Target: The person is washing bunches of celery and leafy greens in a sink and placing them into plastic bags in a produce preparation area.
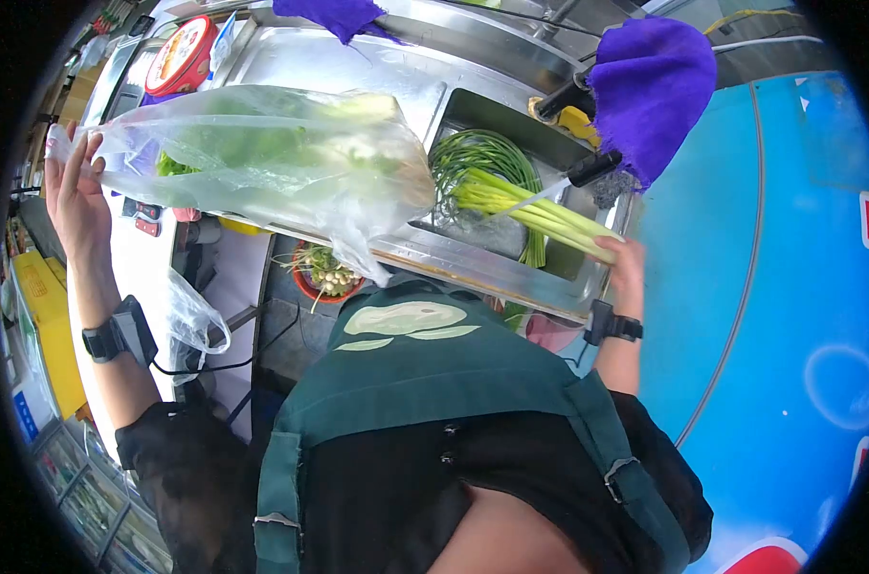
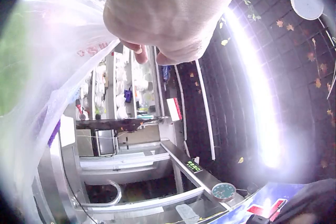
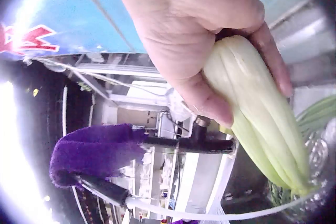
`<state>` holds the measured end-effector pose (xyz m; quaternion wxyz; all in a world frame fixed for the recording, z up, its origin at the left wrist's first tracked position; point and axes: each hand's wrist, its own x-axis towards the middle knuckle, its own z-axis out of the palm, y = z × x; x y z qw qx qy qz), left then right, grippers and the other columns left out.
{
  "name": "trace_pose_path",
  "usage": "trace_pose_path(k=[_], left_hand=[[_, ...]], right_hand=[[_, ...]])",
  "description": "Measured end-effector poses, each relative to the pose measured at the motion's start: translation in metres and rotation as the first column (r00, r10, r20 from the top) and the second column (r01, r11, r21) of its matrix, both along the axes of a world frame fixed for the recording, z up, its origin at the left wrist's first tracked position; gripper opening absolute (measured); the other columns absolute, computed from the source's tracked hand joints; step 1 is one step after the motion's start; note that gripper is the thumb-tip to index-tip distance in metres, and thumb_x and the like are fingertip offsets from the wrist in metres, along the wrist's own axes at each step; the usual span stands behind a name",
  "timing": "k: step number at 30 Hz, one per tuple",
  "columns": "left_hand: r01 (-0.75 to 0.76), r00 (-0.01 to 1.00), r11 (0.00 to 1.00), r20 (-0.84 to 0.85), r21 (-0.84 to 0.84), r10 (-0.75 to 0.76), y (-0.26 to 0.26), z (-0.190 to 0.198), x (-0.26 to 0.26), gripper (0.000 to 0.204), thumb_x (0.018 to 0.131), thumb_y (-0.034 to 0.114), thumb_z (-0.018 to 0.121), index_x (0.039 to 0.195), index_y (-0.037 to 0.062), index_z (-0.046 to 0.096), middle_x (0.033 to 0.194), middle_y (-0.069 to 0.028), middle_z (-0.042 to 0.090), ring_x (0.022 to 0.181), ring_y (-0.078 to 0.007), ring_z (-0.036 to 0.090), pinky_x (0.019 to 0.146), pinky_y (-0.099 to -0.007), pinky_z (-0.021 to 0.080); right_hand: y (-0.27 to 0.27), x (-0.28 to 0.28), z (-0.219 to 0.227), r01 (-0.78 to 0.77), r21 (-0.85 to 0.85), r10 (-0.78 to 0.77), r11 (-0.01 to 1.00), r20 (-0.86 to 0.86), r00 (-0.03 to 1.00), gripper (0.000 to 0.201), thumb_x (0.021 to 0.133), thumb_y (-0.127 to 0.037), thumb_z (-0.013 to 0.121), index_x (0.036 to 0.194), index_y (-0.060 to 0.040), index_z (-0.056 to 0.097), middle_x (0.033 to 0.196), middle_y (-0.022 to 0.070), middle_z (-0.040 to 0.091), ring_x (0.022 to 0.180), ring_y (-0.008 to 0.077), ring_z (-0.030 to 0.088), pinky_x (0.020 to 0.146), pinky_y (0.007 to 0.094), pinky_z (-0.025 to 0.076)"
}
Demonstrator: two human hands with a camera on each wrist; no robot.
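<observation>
In the head view my left hand (image 1: 78, 206), raised at the left, holds the end of a long clear plastic bag (image 1: 272, 158). Leafy green vegetables with pale bases show through the plastic. My right hand (image 1: 626, 271) grips a bunch of pale green celery (image 1: 559, 222) by its base end, thumb on one side and fingers on the other in the right wrist view. The celery slants into a metal sink (image 1: 468, 107), where water (image 3: 210, 216) from a black faucet (image 1: 595, 168) runs onto it. Beneath it lie long thin green stems (image 1: 487, 148).
Purple cloth (image 1: 655, 91) covers part of the faucet. A red bowl (image 1: 327, 282) of small white bulbs stands below the counter edge. A red round tub (image 1: 181, 55) sits at the back left, and a blue panel (image 1: 712, 239) flanks the sink's right side.
</observation>
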<state>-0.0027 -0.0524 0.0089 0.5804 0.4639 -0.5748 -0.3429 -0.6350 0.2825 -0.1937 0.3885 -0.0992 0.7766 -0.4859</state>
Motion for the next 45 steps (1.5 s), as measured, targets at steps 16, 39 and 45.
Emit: trace_pose_path(k=[16, 39, 45], left_hand=[[0.058, 0.995, 0.998, 0.080, 0.039, -0.061, 0.008, 0.002, 0.009, 0.042, 0.098, 0.005, 0.045, 0.139, 0.0007, 0.037, 0.141, -0.0170, 0.043, 0.115, -0.0221, 0.056, 0.092, -0.0292, 0.046], [0.656, 0.730, 0.701, 0.002, 0.280, -0.683, 0.103, 0.018, -0.002, 0.079, 0.080, 0.009, 0.072, 0.147, 0.0112, 0.031, 0.093, -0.0074, 0.057, 0.081, -0.0129, 0.055, 0.064, -0.0218, 0.043], [0.713, 0.697, 0.693, -0.003, 0.101, -0.717, 0.098, -0.010, -0.003, 0.083, 0.082, 0.012, 0.070, 0.150, 0.0120, 0.023, 0.148, -0.0168, 0.032, 0.082, -0.0130, 0.060, 0.070, -0.0230, 0.048]], right_hand=[[-0.021, 0.018, -0.196, -0.667, 0.631, 0.908, 0.396, -0.162, 0.386, 0.056, 0.081, -0.022, 0.065, 0.132, -0.0028, 0.050, 0.121, 0.0214, 0.060, 0.111, 0.0347, 0.058, 0.094, 0.0394, 0.046], [-0.317, 0.343, 0.024, -0.801, 0.352, 0.407, 0.484, -0.901, -0.150, 0.052, 0.086, -0.015, 0.063, 0.133, -0.0020, 0.047, 0.147, 0.0213, 0.033, 0.135, 0.0340, 0.031, 0.112, 0.0412, 0.024], [-0.279, 0.360, 0.068, -0.995, 0.076, -0.043, 0.063, -0.996, -0.079, 0.041, 0.072, 0.005, 0.059, 0.112, -0.0017, 0.058, 0.110, 0.0214, 0.058, 0.105, 0.0399, 0.054, 0.090, 0.0457, 0.043]])
